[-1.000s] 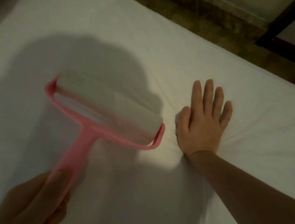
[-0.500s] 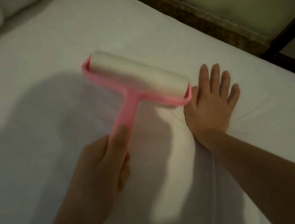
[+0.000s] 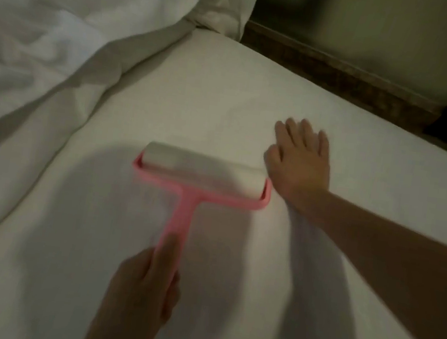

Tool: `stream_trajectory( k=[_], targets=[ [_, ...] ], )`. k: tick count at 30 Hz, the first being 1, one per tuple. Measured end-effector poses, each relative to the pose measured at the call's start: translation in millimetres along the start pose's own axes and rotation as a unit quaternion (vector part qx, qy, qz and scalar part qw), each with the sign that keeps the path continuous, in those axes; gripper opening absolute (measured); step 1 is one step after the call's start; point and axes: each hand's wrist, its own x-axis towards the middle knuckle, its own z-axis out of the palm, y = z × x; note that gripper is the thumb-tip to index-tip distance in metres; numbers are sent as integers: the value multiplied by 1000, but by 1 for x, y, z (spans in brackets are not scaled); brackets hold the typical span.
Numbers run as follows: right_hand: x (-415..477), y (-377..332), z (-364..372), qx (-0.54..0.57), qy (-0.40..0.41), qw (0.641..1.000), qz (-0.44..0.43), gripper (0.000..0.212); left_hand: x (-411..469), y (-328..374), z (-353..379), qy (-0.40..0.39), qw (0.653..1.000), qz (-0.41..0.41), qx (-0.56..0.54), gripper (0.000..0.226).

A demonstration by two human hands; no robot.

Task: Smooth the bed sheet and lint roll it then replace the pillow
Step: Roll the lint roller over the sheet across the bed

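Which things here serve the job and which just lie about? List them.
Job: pink lint roller, gripped by the left hand; bed sheet, pressed flat by the right hand.
Lying about: bunched white bedding, dark frame beyond the bed.

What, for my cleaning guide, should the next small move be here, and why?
Probably push the lint roller forward over the bed sheet. The left hand grips its pink handle, and the right hand presses flat beside the roll's right end; bare sheet lies ahead, short of the bunched white bedding.
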Motion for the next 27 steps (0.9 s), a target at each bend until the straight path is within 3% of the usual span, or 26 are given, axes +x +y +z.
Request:
stream_trajectory(
  k=[6,8,12,14,15,17,19,22,27],
  targets=[
    [11,2,32,23,35,997,59,69,96,74,65,-1,993,106,49,67],
    [14,1,32,34,30,997,56,74,103,77,74,21,994,103,27,67],
    [13,3,37,38,54,996,59,65,51,47,61,121,987,47,99,84],
    [14,3,42,36,65,995,63,60,40,38,47,166,985,8,54,97],
    [14,3,44,39,66,995,65,60,46,42,42,185,982,4,29,91],
    [15,1,46,48,72,994,63,59,78,60,38,143,990,12,-5,71],
    [15,2,48,53,75,994,64,59,123,89,40,109,992,56,-22,66],
    [14,2,48,42,87,993,64,58,184,142,47,91,994,45,-48,60],
    [15,3,50,36,93,993,61,57,159,129,41,64,996,-4,-64,62]
  ],
)
